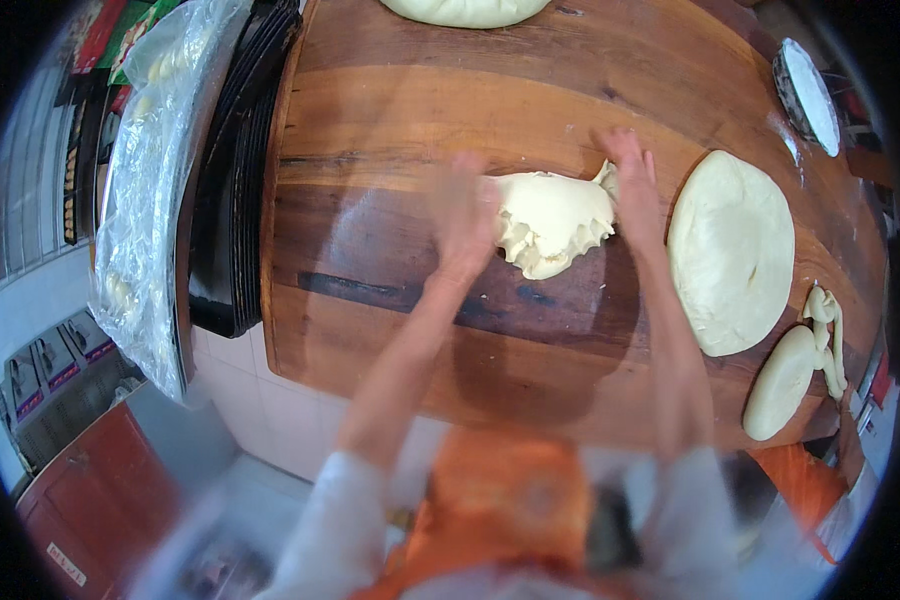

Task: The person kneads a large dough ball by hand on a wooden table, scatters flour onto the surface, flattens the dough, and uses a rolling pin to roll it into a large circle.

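Observation:
A pale, ragged-edged lump of dough (550, 215) lies on the wooden table between my two hands. At its left side is my left hand (467, 218), so smeared by motion that its fingers cannot be made out. My right hand (632, 185) is against the right side, fingers stretched out and somewhat blurred. A small flap of the dough sticks up beside its thumb side. To the right of my right forearm rests a large, smooth, flattened round of dough (732, 255).
The wooden table (370, 110) carries another dough mass (470, 8) at its far edge. At the right are a smaller oval dough piece (780, 383), twisted dough strips (825, 335) and a bowl of white contents (810, 98). Black trays (232, 200) and a plastic-covered tray (150, 210) stand left.

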The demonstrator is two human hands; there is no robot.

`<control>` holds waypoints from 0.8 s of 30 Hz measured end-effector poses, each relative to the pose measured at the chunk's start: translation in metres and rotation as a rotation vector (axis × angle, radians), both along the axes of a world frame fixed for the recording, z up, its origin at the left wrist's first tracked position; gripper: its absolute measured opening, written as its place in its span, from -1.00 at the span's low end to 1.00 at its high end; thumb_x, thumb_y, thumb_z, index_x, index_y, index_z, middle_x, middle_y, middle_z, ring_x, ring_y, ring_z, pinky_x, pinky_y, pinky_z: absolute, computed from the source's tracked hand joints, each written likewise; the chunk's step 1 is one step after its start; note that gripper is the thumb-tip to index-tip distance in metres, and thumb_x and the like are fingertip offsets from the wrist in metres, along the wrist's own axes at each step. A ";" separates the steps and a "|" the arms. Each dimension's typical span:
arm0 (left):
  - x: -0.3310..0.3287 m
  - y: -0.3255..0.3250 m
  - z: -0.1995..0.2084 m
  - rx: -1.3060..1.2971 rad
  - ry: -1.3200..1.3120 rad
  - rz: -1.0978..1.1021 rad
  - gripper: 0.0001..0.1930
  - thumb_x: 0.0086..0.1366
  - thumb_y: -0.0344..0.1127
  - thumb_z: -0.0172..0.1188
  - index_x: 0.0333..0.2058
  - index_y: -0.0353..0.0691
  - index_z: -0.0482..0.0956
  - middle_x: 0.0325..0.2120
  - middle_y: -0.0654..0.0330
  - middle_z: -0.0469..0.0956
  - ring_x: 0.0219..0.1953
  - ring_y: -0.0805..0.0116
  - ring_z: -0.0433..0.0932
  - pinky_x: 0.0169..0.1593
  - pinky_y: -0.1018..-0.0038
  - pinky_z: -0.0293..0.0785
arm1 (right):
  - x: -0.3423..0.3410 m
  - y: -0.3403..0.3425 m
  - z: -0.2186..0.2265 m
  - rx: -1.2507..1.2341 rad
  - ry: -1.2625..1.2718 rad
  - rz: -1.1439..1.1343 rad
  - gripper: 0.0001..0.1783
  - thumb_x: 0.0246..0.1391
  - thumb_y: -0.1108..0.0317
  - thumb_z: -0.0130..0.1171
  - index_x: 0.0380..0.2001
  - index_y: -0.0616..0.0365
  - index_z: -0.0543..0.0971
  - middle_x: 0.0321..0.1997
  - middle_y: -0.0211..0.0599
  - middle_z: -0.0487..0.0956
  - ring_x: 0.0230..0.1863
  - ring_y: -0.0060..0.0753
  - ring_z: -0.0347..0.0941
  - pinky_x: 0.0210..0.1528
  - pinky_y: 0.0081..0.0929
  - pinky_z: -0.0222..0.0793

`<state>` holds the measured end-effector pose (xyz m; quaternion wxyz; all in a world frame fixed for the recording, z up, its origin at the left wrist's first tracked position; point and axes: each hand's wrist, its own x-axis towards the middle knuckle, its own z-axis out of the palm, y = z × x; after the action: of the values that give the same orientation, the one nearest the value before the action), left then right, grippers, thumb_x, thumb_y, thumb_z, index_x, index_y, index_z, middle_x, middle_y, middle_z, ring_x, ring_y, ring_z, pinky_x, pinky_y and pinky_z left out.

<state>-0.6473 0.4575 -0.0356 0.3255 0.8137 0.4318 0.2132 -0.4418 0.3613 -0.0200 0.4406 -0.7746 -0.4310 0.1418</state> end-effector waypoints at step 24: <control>0.041 0.027 -0.001 0.052 -0.018 0.162 -0.55 0.17 -0.12 0.07 -0.08 -0.36 0.37 0.02 -0.11 0.31 0.14 -0.12 0.15 0.23 0.01 -0.16 | -0.078 0.061 -0.013 0.085 -0.226 0.012 -0.79 -0.02 0.32 0.10 -0.27 0.07 0.54 -0.18 -0.27 0.49 -0.13 -0.14 0.38 -0.12 -0.24 0.24</control>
<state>-0.6066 0.4847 -0.0363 0.2898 0.7822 0.4879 0.2571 -0.5194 0.4227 -0.0328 0.4208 -0.7638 -0.4880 0.0380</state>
